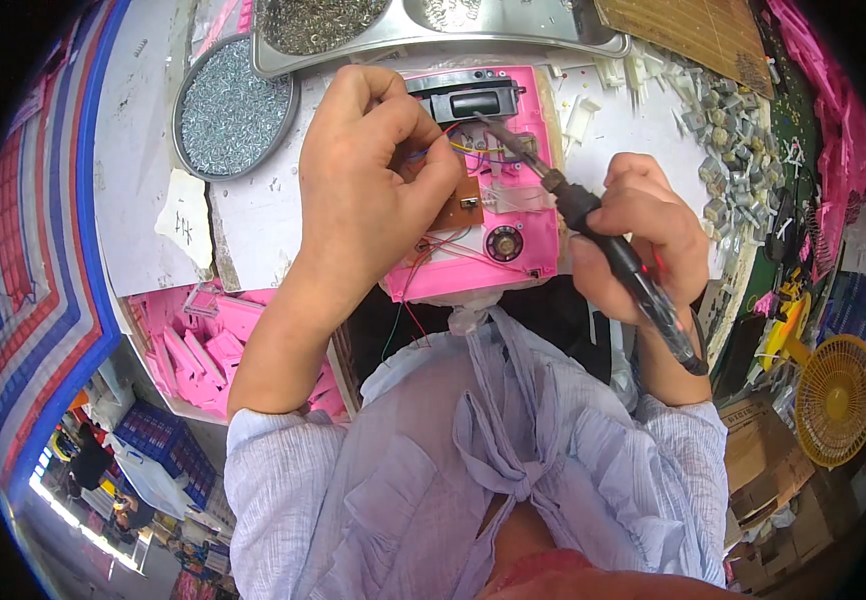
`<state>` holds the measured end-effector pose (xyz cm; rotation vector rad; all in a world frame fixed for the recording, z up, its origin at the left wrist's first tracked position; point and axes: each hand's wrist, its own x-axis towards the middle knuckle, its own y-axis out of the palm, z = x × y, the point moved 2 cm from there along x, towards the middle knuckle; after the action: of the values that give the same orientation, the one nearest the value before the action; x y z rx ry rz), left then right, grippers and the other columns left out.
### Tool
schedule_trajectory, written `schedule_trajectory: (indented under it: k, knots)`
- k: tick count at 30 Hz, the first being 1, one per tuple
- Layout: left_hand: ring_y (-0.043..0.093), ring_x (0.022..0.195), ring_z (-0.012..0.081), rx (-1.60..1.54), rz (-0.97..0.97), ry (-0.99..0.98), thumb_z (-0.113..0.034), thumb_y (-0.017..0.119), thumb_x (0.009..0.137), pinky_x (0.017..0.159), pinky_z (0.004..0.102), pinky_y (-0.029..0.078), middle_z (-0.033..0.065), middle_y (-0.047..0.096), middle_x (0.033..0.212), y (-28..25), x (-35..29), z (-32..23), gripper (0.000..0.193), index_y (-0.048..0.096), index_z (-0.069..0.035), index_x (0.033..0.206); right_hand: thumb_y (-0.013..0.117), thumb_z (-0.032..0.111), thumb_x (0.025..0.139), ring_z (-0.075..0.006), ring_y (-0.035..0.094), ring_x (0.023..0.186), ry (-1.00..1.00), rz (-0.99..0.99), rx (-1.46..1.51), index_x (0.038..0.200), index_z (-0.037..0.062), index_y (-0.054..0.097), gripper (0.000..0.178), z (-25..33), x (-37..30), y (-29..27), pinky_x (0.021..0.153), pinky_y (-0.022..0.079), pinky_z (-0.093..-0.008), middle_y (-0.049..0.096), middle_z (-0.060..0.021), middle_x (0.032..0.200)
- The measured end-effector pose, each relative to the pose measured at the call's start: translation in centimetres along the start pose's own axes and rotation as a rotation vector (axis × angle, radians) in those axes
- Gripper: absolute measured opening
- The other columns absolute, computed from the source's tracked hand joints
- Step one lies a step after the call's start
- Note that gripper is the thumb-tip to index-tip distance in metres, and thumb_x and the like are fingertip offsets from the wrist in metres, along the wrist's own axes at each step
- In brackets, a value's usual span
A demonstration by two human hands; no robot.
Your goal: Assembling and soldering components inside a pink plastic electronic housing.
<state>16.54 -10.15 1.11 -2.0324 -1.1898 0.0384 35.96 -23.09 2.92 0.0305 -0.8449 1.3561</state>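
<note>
My right hand (643, 230) is wrapped round a soldering iron (613, 240) with a dark, partly see-through handle. Its metal tip points up and left, close to a black battery-box-like part (473, 100) on a pink plastic housing (538, 240). Over the housing's left side, my left hand (378, 150) pinches at thin coloured wires (468, 148); its fingertips hide just where it grips them. Under those fingers lies a brown circuit board (463, 203) with a small metal switch. A round black speaker-like part (504, 242) sits at the near end, and red wires hang over the edge.
A round tray of small screws (235, 108) is at the left, and a metal tray (433, 42) with small parts at the back. Small grey-and-white motor-like parts (728, 150) are heaped on the right. Pink plastic pieces (198, 350) fill a box at near left. A yellow fan (837, 400) stands lower right.
</note>
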Motion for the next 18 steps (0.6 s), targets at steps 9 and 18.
schedule_trajectory:
  k: [9, 18]
  knots:
    - [0.059, 0.081, 0.0191, -0.015, 0.012, -0.013, 0.0, 0.072, 0.075, 0.07, 0.0298, 0.048, 0.0079, 0.056, 0.094, -0.1, -0.13, -0.02, 0.007, 0.066, 0.002, 0.078, 0.079, -0.007, 0.06, -0.0211, 0.054, 0.053, -0.076, -0.066, -0.018, 0.095, 0.0018, 0.064, 0.039, -0.63, 0.18, 1.03, 0.061, 0.047, -0.0349, 0.067, -0.0058, 0.074]
    - [0.059, 0.082, 0.021, -0.018, 0.021, -0.053, 0.001, 0.07, 0.074, 0.072, 0.0312, 0.049, 0.0085, 0.057, 0.093, -0.1, -0.09, -0.35, 0.006, 0.065, 0.002, 0.077, 0.08, -0.003, 0.059, -0.0219, 0.052, 0.055, -0.158, 0.121, -0.173, 0.093, 0.0049, 0.066, 0.038, -0.4, 0.52, 0.45, 0.064, 0.046, -0.0358, 0.054, -0.0025, 0.064]
